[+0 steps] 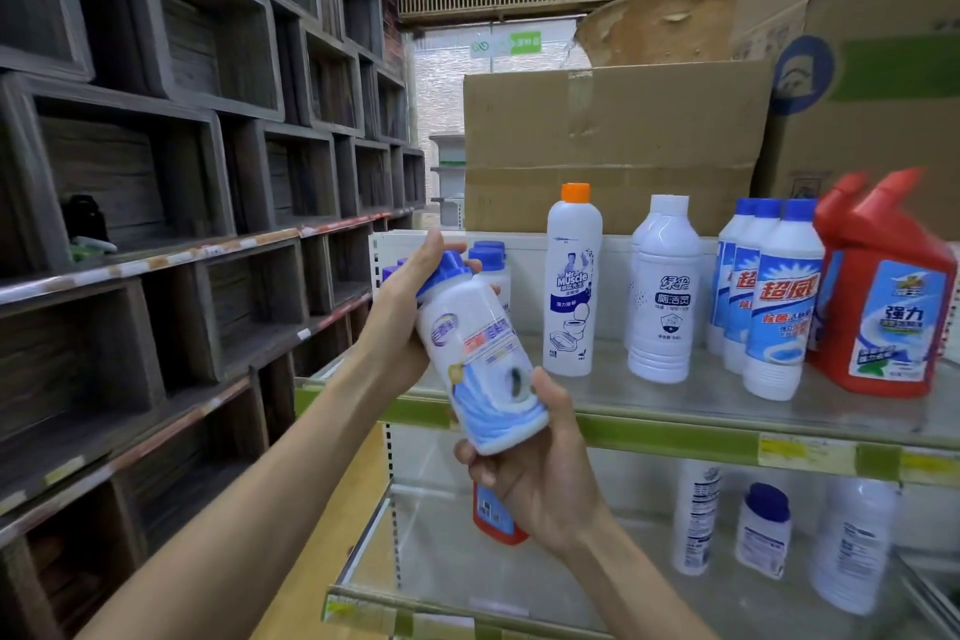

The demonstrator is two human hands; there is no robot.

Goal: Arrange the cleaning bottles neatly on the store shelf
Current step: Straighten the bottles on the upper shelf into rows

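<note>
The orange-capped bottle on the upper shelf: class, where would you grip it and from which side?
Grip the orange-capped bottle around its straight white body, below the cap, coming from the front. It stands upright near the shelf edge, with open gaps on both sides, so a hand's fingers can likely wrap it; a cardboard box closes off the back.

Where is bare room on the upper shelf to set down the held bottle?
Free patch: shelf front, between the held bottle and the orange-capped bottle. Crowded: right end, blue-capped bottles against the red bottles.
</note>
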